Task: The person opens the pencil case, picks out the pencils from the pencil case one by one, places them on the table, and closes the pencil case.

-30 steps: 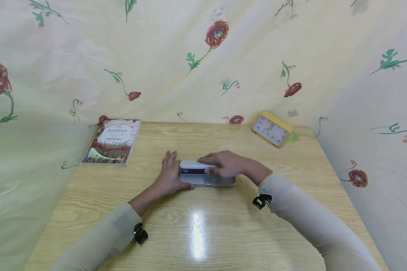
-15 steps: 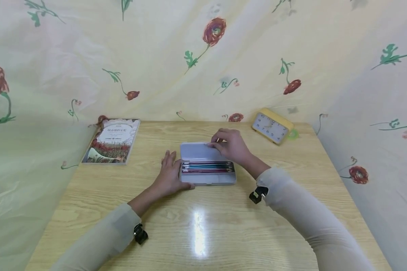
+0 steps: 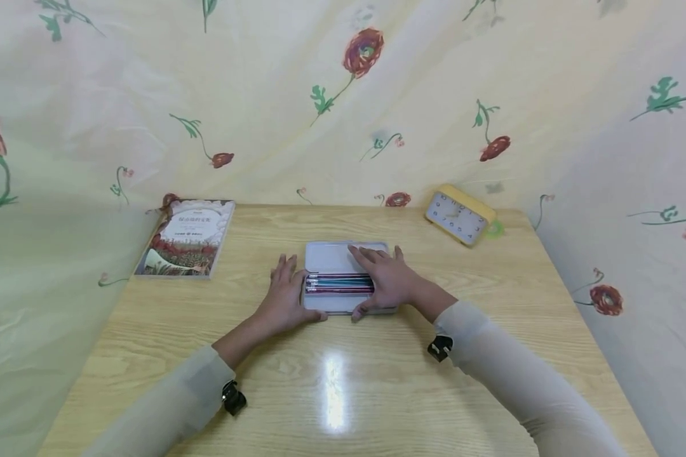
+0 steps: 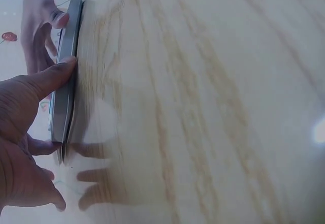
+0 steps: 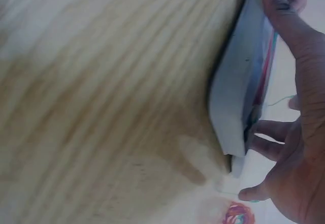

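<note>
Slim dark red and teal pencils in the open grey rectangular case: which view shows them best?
Head: it looks into the case, showing the pencils lengthwise, right ends covered by the right hand. Right wrist shows a thin sliver; left wrist, none visible.

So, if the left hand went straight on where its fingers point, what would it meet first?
The flowered wall, probably, past bare table, though the left hand might brush the open lid beside it; depth is unclear.

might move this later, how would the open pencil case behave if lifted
The pencil case looks stiff: its near wall runs straight in the left wrist view. The lid is folded back, so it may swing when lifted. The pencils lie side by side inside and could slide or roll if it tilts.
</note>
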{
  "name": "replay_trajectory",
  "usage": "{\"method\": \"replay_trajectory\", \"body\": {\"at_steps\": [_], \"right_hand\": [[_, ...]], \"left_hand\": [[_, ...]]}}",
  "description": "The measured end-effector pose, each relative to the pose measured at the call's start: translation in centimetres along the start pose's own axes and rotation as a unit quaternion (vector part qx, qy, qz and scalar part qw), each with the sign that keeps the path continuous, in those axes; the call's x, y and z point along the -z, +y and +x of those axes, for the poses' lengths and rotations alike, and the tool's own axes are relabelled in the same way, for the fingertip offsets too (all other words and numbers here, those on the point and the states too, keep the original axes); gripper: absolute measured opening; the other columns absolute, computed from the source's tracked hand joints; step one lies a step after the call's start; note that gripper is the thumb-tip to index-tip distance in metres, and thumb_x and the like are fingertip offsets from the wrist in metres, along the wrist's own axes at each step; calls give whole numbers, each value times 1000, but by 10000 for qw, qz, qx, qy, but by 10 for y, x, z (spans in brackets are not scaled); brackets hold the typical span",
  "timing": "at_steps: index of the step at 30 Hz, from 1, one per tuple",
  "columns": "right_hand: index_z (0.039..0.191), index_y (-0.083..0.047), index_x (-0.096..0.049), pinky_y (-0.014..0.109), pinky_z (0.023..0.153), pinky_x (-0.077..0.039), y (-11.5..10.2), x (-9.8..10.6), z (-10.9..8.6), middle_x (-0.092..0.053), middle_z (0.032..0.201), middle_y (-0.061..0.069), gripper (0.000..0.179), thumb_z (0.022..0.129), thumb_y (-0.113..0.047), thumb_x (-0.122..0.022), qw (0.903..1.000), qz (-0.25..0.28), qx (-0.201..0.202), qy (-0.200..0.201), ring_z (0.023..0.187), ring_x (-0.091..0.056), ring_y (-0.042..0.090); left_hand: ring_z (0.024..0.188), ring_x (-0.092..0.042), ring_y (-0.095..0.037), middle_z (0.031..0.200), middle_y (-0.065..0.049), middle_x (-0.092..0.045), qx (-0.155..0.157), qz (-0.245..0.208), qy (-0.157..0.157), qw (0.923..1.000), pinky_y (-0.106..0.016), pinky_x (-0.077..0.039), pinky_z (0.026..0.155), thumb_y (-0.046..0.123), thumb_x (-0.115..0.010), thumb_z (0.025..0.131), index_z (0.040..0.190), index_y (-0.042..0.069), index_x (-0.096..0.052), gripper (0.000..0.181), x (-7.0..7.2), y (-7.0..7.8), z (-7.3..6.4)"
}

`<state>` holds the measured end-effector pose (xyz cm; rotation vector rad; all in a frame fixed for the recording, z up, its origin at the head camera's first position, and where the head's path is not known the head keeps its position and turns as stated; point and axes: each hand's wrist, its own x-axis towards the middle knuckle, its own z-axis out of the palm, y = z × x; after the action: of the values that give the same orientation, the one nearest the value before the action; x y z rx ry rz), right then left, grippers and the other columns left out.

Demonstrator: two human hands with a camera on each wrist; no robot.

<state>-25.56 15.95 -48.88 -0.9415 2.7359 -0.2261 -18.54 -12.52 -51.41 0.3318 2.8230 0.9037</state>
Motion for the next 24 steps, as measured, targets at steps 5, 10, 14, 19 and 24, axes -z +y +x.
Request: {"method": "replay_trajectory", "body": {"at_steps": [5,10,14,19,24], "right_hand": [[180,-22,-10,91,124,-13,-7,7,2,-35,179,21,153,66,-91,-85,9996,-92,-135,-235,165,-37,46],[180,-20,-14,92,124,-11,-13,11,2,-35,179,21,152,66,-90,-86,9988,-95,-280,-379,165,-37,46],[180,-20,-16,91,124,-14,-14,9,1,-35,180,20,151,66,-92,-84,9982,-161,-415,-412,165,-36,45],[179,-19,-19,93,122,-15,-12,5,0,-34,180,20,150,66,-92,-84,9984,-114,-431,-349,166,-35,45],[179,-22,-23,94,122,-14,-12,6,0,-33,181,19,144,67,-90,-85,9984,-17,-464,-325,167,-34,45]], "left_hand": [[173,-1,-46,181,-29,-19,-143,273,-6,9995,-68,-5,139,61,-97,77,160,-2,-47,115,1,-4,2],[173,-13,-46,178,-25,-28,-229,364,-54,9991,-70,-7,138,74,-91,75,170,1,-28,135,6,-6,10],[173,-12,-45,181,-22,-26,-357,627,-329,9968,-73,-5,137,80,-84,79,175,1,-20,139,11,-7,16],[175,-6,-40,187,-18,-14,-339,829,-654,9938,-70,-1,138,85,-78,82,177,2,-12,142,12,-9,20],[174,-11,-39,187,-17,-14,-319,680,-605,9953,-72,1,137,85,-79,81,177,3,-13,142,11,-10,21]]}}
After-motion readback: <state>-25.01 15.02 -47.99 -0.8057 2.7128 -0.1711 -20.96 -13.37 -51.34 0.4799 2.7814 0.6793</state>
